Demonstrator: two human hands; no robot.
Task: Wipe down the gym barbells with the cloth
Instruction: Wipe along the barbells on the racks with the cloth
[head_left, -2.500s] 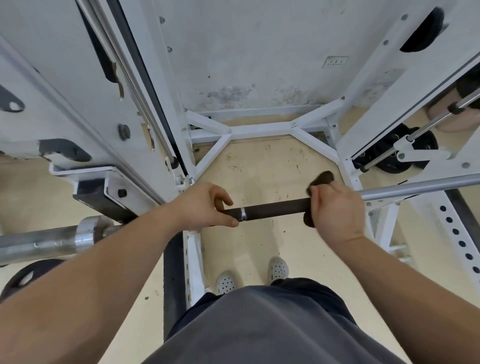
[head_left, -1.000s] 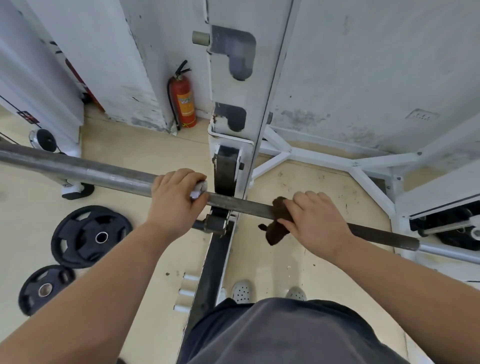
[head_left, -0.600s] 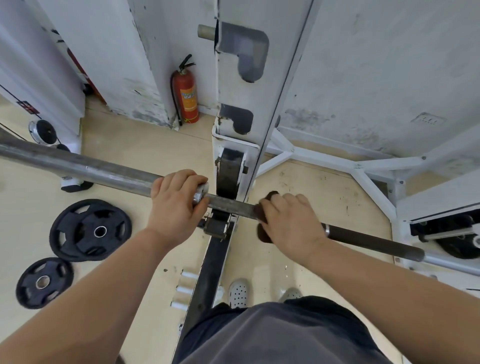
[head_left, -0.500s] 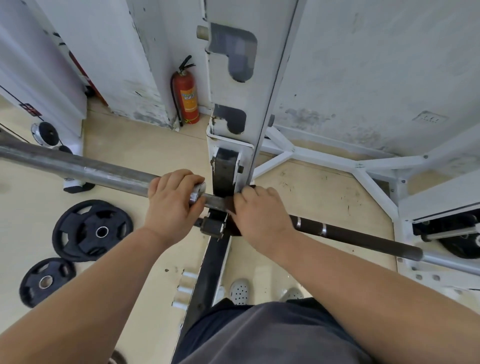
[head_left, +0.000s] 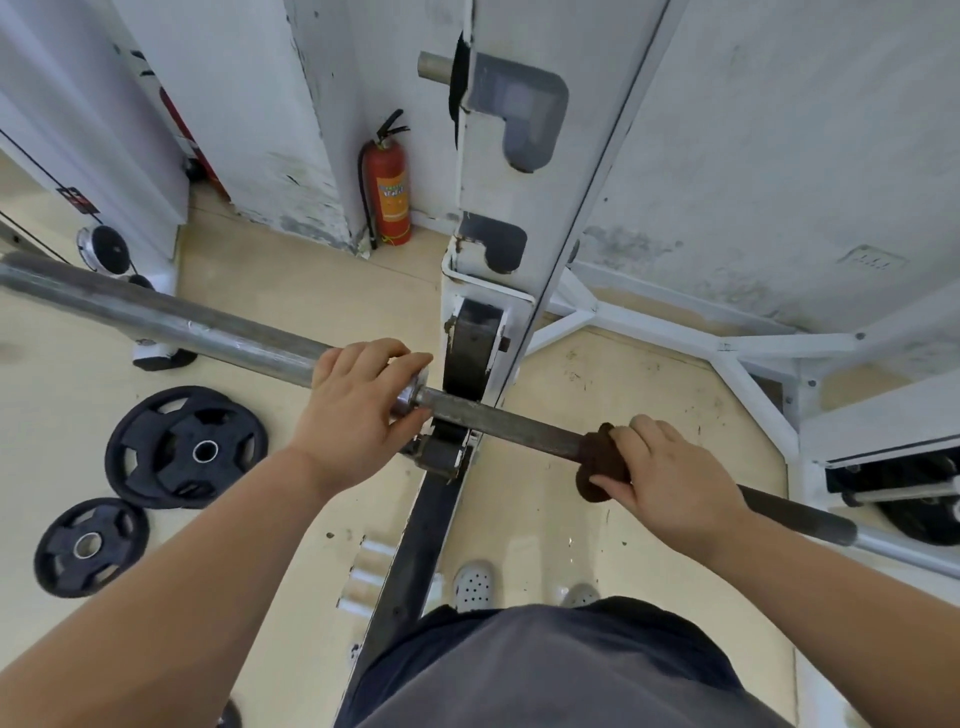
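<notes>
The barbell (head_left: 511, 422) lies across the white rack upright (head_left: 506, 249). On the side of the upright toward the wall socket, the right hand (head_left: 670, 480) clenches a dark brown cloth (head_left: 600, 460) wrapped around the shaft. On the upright's other side, just beside it, the left hand (head_left: 358, 402) curls its fingers (head_left: 387, 353) over the sleeve collar, and two black weight plates (head_left: 176, 447) lie on the floor there.
</notes>
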